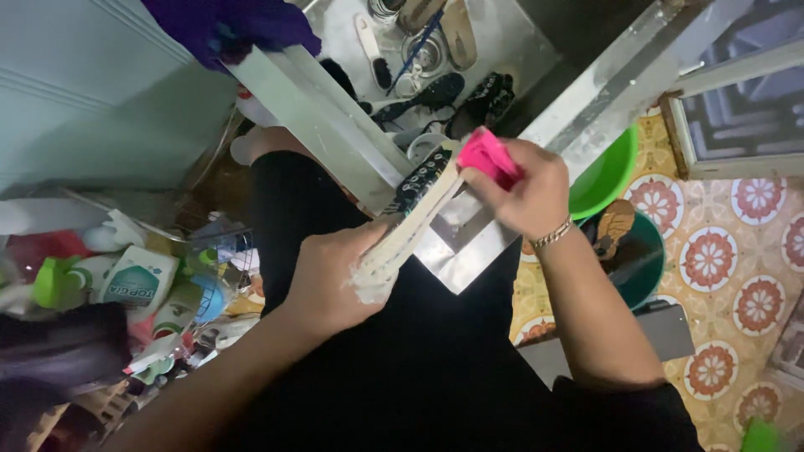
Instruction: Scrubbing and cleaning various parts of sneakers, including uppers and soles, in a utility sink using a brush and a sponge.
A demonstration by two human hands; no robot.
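Note:
My left hand [335, 280] grips the lower end of a bundle of pale chopsticks [410, 230] in a fist, at about waist height. My right hand [523, 188] holds a bright pink sponge [488, 156] pressed against the upper end of the same bundle. The chopsticks run slanted from lower left to upper right between the two hands, over the edge of a steel sink [519, 46]. Their very tips are hidden inside the hands.
The sink holds sandals [456, 29], a brush [373, 50] and dark utensils [486, 96]. A green basin [607, 172] and a darker tub [645, 251] stand on the patterned tile floor [729, 251] at right. Bottles and clutter [134, 280] fill a rack at left. A purple cloth [226, 25] hangs above.

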